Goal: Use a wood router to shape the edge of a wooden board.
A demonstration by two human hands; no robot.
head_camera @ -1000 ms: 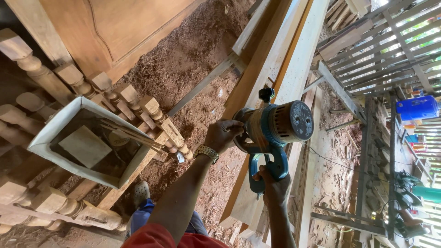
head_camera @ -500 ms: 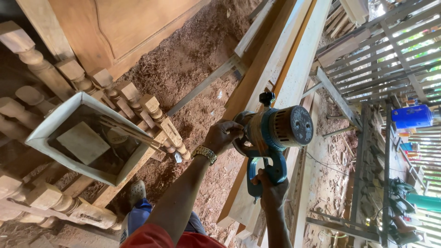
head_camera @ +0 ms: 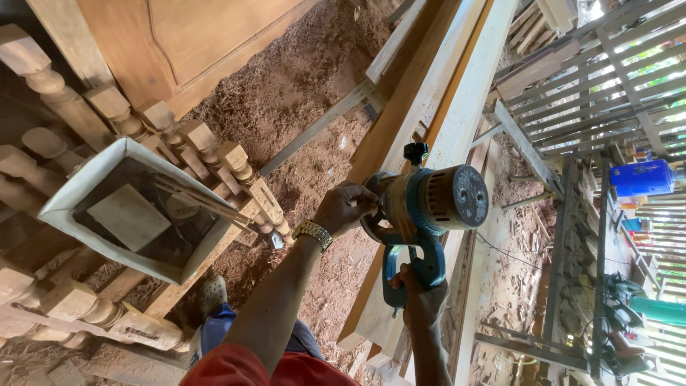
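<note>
Power tool (head_camera: pixel 429 207), blue, sits on long plank (head_camera: pixel 457 107). Right hand (head_camera: pixel 421 300) clamped on its handle, left hand (head_camera: pixel 346 207) gripping its side, watch (head_camera: pixel 312 234) on wrist.

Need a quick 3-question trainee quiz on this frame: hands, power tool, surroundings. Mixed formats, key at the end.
1. True or false: both hands are on the blue power tool.
2. Which hand grips the tool's rear handle? A) left hand B) right hand C) neither
3. Fill in: the tool rests on long pale wooden ____ that run away from the camera.

Key:
1. True. The left hand, with a gold wristwatch, touches the tool's body; the right hand holds the handle.
2. B.
3. Planks. They lie above a floor of sawdust, with turned wooden posts and a shallow white tray off to the left.
</note>
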